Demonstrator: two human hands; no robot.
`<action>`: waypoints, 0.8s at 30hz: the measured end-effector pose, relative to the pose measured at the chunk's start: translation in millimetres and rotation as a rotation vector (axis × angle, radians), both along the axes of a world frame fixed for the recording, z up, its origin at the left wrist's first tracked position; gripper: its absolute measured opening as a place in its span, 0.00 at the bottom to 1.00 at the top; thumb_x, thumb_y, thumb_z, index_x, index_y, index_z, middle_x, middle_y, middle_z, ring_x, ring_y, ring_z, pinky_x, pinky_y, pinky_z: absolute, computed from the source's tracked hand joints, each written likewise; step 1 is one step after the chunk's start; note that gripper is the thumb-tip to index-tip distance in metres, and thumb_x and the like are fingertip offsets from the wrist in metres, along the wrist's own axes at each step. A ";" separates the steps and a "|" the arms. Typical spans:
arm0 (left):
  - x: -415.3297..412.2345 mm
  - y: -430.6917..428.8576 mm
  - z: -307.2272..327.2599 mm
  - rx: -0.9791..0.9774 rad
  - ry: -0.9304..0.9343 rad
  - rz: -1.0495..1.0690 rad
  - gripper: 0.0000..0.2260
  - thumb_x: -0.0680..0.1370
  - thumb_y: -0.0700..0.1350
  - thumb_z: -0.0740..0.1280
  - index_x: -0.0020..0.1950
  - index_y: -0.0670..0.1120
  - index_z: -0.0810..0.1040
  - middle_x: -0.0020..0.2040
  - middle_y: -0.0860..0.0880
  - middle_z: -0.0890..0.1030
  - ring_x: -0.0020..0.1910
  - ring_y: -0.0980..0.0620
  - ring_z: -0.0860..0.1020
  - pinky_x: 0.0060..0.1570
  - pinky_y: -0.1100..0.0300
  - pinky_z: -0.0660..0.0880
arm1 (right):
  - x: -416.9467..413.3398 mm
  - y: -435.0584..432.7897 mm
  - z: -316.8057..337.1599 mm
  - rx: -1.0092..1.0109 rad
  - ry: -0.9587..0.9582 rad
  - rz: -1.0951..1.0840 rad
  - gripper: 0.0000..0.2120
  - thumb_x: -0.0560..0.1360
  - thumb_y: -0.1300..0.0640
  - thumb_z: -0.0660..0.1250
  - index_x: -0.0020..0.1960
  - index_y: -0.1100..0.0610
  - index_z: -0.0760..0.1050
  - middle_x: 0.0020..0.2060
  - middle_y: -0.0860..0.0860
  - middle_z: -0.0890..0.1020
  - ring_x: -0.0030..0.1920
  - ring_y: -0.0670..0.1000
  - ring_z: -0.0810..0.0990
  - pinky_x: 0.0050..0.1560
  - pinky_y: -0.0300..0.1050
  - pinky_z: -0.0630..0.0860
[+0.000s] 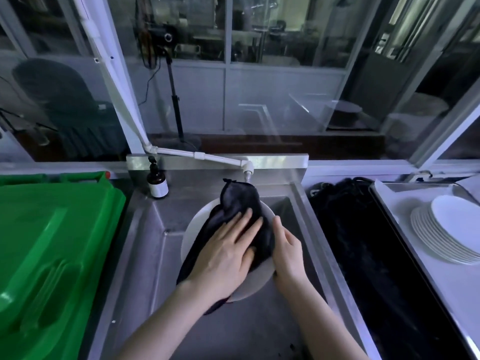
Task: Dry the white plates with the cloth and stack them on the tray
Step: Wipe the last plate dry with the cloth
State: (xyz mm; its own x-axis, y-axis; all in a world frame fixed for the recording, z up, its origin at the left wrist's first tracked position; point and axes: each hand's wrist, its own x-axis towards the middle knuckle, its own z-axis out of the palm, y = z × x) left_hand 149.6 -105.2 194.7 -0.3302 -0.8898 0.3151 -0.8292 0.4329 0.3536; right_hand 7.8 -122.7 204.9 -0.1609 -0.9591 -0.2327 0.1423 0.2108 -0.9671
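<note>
Fingers of the left hand (228, 252) lay straight and spread, pressing the dark cloth (239, 201) flat on the white plate (193, 229). The right hand (287, 249) curled round the plate's right rim, thumb on top. The plate sat tilted above the steel sink (155, 255), its far edge near the tap (248, 175) and its left edge showing bare beside the cloth, whose tail hung past the near rim. A brown bottle (157, 181) stood at the sink's far left corner, apart from the plate. A green bin (52, 242) bordered the sink on the left. To the right, beyond a black strip (363, 242), the stack of plates (446, 229) rested on the tray (441, 287), with bare tray surface nearer the person.
</note>
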 end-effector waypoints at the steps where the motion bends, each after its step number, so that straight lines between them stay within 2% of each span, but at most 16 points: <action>1: 9.9 -8.0 1.1 0.023 -0.015 0.063 0.23 0.81 0.46 0.58 0.77 0.46 0.64 0.79 0.45 0.59 0.77 0.45 0.61 0.76 0.50 0.57 | 0.7 1.2 0.8 0.004 0.012 -0.017 0.22 0.81 0.43 0.63 0.45 0.59 0.84 0.41 0.54 0.86 0.45 0.54 0.85 0.48 0.53 0.79; 2: 19.6 -14.3 2.7 0.046 -0.028 0.127 0.23 0.82 0.46 0.60 0.77 0.45 0.65 0.79 0.44 0.58 0.77 0.43 0.60 0.76 0.49 0.56 | -0.4 1.8 2.0 0.009 0.011 -0.026 0.25 0.81 0.42 0.63 0.44 0.64 0.81 0.37 0.54 0.83 0.40 0.54 0.81 0.43 0.51 0.76; 4: 34.5 -17.1 4.2 0.041 -0.063 0.184 0.22 0.81 0.46 0.61 0.76 0.44 0.67 0.79 0.44 0.59 0.77 0.41 0.59 0.74 0.44 0.59 | -5.1 2.8 8.6 0.011 -0.009 -0.064 0.28 0.80 0.40 0.63 0.40 0.67 0.73 0.33 0.55 0.75 0.37 0.52 0.73 0.40 0.49 0.68; 6: 41.4 -6.3 1.8 -0.009 -0.113 0.095 0.22 0.81 0.48 0.58 0.75 0.47 0.68 0.79 0.49 0.59 0.79 0.45 0.56 0.74 0.43 0.59 | -8.9 1.2 15.3 0.004 -0.021 -0.098 0.29 0.80 0.41 0.63 0.38 0.67 0.70 0.33 0.56 0.73 0.37 0.52 0.71 0.41 0.49 0.66; 8: 37.0 11.9 -0.1 -0.028 -0.151 -0.059 0.25 0.80 0.51 0.55 0.77 0.50 0.64 0.79 0.54 0.58 0.79 0.51 0.54 0.75 0.47 0.55 | -9.0 -0.7 20.8 -0.009 0.002 -0.098 0.30 0.80 0.40 0.63 0.41 0.70 0.71 0.34 0.57 0.74 0.37 0.53 0.72 0.41 0.49 0.67; 10: 20.7 24.8 3.7 -0.019 -0.171 -0.152 0.26 0.80 0.51 0.55 0.79 0.51 0.59 0.80 0.56 0.56 0.79 0.53 0.52 0.75 0.51 0.52 | -6.7 -0.9 22.8 -0.012 0.053 -0.057 0.29 0.80 0.41 0.63 0.47 0.71 0.75 0.37 0.60 0.81 0.40 0.56 0.81 0.44 0.53 0.76; 12: 3.8 19.6 10.5 -0.035 -0.174 -0.132 0.27 0.81 0.51 0.52 0.81 0.50 0.55 0.81 0.55 0.52 0.80 0.53 0.49 0.77 0.52 0.51 | -4.1 1.3 22.4 -0.025 0.081 0.003 0.23 0.81 0.42 0.62 0.48 0.61 0.83 0.44 0.58 0.87 0.50 0.55 0.85 0.54 0.56 0.80; 13: -3.1 12.8 15.4 -0.041 -0.175 -0.086 0.27 0.82 0.51 0.49 0.81 0.50 0.52 0.81 0.54 0.50 0.80 0.53 0.47 0.77 0.51 0.51 | -2.9 2.8 22.3 -0.036 0.084 0.034 0.20 0.81 0.42 0.61 0.47 0.55 0.85 0.45 0.55 0.87 0.49 0.52 0.85 0.54 0.52 0.80; 14: -8.0 4.6 20.1 -0.042 -0.175 -0.028 0.26 0.82 0.52 0.47 0.81 0.49 0.50 0.81 0.54 0.47 0.80 0.53 0.46 0.77 0.51 0.50 | -2.4 4.1 22.9 -0.044 0.083 0.056 0.19 0.81 0.42 0.61 0.44 0.51 0.86 0.42 0.52 0.87 0.45 0.48 0.84 0.49 0.48 0.80; 16: -10.9 -15.3 29.9 0.004 -0.168 0.112 0.26 0.83 0.53 0.46 0.81 0.49 0.46 0.81 0.52 0.42 0.80 0.52 0.43 0.77 0.50 0.49 | -3.8 5.0 25.7 -0.058 0.082 0.071 0.23 0.81 0.41 0.62 0.35 0.54 0.81 0.31 0.50 0.81 0.35 0.45 0.76 0.36 0.41 0.73; 17: -9.3 -25.1 34.2 0.045 -0.159 0.184 0.26 0.84 0.53 0.47 0.80 0.49 0.45 0.80 0.51 0.40 0.80 0.51 0.42 0.77 0.50 0.48 | -5.6 4.9 28.3 -0.060 0.082 0.065 0.25 0.80 0.41 0.62 0.31 0.55 0.74 0.28 0.51 0.75 0.32 0.47 0.71 0.31 0.40 0.68; 18: -7.0 -32.4 37.7 0.080 -0.160 0.237 0.26 0.84 0.52 0.49 0.80 0.49 0.44 0.80 0.51 0.39 0.80 0.50 0.41 0.76 0.50 0.47 | -8.7 3.5 31.8 -0.054 0.072 0.047 0.26 0.80 0.40 0.63 0.32 0.58 0.71 0.28 0.52 0.71 0.32 0.49 0.68 0.30 0.41 0.65; 21: -0.2 -31.5 39.8 0.073 -0.219 0.223 0.26 0.84 0.52 0.48 0.81 0.48 0.47 0.80 0.51 0.41 0.79 0.50 0.41 0.76 0.49 0.47 | -27.9 -11.2 42.4 -0.054 -0.011 -0.043 0.28 0.80 0.41 0.64 0.37 0.66 0.73 0.31 0.56 0.76 0.33 0.52 0.73 0.36 0.45 0.68; 24: 2.0 -3.9 32.6 0.049 -0.204 0.160 0.27 0.82 0.54 0.47 0.80 0.48 0.53 0.80 0.55 0.48 0.79 0.53 0.46 0.77 0.47 0.52 | -45.8 -29.4 53.8 -0.087 0.005 -0.127 0.29 0.80 0.41 0.63 0.38 0.67 0.72 0.30 0.52 0.78 0.33 0.50 0.75 0.38 0.45 0.69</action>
